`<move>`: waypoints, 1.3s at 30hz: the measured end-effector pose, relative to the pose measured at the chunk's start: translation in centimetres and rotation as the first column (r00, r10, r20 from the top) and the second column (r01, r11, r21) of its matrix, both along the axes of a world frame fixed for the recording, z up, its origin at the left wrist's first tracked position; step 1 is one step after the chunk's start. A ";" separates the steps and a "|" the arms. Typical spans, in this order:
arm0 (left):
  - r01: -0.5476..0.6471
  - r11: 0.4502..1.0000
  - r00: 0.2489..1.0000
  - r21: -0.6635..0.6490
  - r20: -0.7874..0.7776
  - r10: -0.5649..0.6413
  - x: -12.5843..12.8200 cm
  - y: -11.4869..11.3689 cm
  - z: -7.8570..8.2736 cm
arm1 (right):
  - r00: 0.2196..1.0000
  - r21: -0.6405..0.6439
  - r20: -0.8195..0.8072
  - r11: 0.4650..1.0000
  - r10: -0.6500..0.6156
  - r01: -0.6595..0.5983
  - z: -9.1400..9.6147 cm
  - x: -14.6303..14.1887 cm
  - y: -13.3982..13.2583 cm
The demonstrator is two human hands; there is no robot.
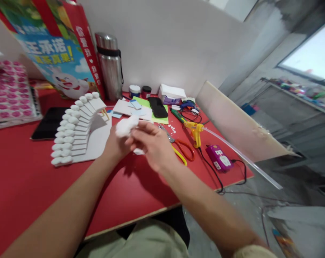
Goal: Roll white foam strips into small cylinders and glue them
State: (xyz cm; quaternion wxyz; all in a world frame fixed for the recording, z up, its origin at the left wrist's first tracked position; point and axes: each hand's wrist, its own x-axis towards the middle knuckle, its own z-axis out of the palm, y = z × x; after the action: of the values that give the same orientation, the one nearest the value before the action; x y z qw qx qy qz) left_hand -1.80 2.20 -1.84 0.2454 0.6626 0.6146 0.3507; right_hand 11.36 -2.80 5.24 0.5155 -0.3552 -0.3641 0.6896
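A fluffy white wad of cotton wool [126,126] is held up above the red table, between my two hands. My right hand [155,145] pinches its right edge between thumb and fingers. Behind and below the wad is my left hand [118,141], closed on it, its fingers mostly hidden. To the left stands a white model of a curved staircase [80,138] on a white base, with white oval pads lined along its outer edge. Scissors [182,147] with orange and yellow handles lie just right of my right hand.
A yellow glue gun [195,130] with a long clear stick rests at the right, wired near a purple power strip [219,157]. At the back stand a steel flask [110,68], a printed bag [57,53] and small jars [135,90]. A black tablet [48,123] lies left.
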 end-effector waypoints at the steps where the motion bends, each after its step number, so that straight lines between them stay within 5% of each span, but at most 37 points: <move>1: 0.027 0.999 0.999 0.045 -0.041 -0.025 -0.1 0.0 -0.1 | 0.995 0.011 0.034 0.996 -0.092 0.091 -0.6 0.3 2.4; 5: 0.202 0.937 0.933 0.285 -0.346 -0.096 -0.6 0.1 -0.8 | 0.949 0.017 0.216 0.972 -0.231 0.233 -2.0 0.4 10.5; 9: 0.218 0.923 0.906 0.318 -0.418 -0.070 -0.8 0.4 -1.4 | 0.887 0.025 0.401 0.971 -0.228 0.238 -3.1 0.8 13.7; 12: 0.180 0.913 0.926 0.366 -0.377 -0.031 -0.8 0.5 -1.6 | 0.744 0.231 0.589 0.948 -0.315 0.219 -4.2 2.5 12.5; 15: 0.100 0.900 0.966 0.423 -0.257 0.013 -0.9 0.4 -1.3 | 0.529 0.404 0.783 0.914 -0.327 -0.034 -4.5 4.6 9.3; 19: -0.112 0.871 0.994 0.478 0.056 0.098 -1.0 0.0 -0.2 | 0.206 0.244 0.963 0.879 -0.172 -0.409 -3.8 5.6 5.0; 22: -0.248 0.853 0.958 0.459 0.245 0.147 -1.3 -0.1 0.2 | 0.017 0.125 0.991 0.863 -0.134 -0.489 -3.5 5.1 3.8; 24: -0.289 0.848 0.937 0.444 0.314 0.155 -1.5 0.0 0.1 | 0.001 0.110 0.992 0.863 -0.126 -0.493 -3.7 4.9 3.8; 31: -0.258 0.867 0.936 0.426 0.334 0.115 -1.4 0.3 -0.3 | 0.172 0.216 0.973 0.859 -0.153 -0.464 -5.3 5.9 4.5; 39: -0.169 0.882 0.954 0.440 0.296 0.035 -1.1 0.0 -0.8 | 0.105 0.253 0.966 0.785 -0.236 -0.566 -5.0 6.0 3.2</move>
State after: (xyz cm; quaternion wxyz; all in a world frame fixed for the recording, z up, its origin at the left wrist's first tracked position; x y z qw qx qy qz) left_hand -2.92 2.22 -2.65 0.1464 0.6118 0.5074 0.5889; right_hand 17.36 0.36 0.25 0.1342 -0.4930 -0.8393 0.1857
